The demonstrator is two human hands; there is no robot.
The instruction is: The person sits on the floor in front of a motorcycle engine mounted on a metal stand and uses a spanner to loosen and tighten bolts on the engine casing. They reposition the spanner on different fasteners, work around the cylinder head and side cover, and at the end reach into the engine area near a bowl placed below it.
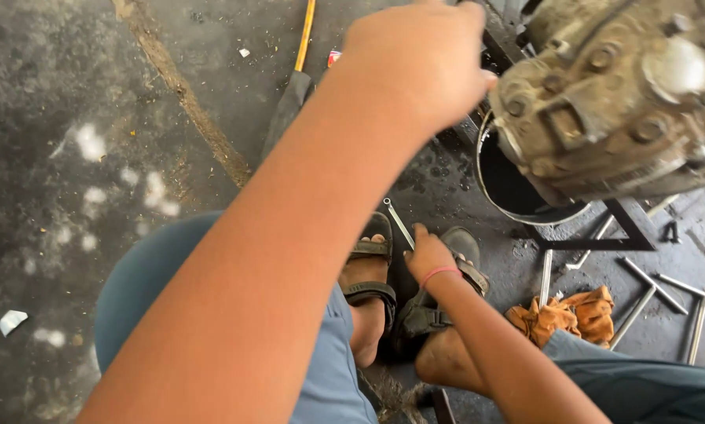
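Left hand (415,59) closed against grimy engine casing (611,102), grip contents hidden | right hand (427,253) pinches thin metal rod (398,222) on floor (69,157) between sandals | judgement: steady casing, lift rod by its end | orange rag (564,314) nearby.

Left hand (415,59) touches the grimy engine casing (611,102); right hand (428,253) grips a thin metal rod (397,221).

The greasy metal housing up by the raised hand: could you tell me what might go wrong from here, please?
1. The housing sits tilted over the black bucket; a push from the left hand might tip it toward the sandalled feet.
2. The right hand reaches down for a thin metal rod without gloves, so a cut seems possible.
3. Loose bolts on the floor could roll underfoot.
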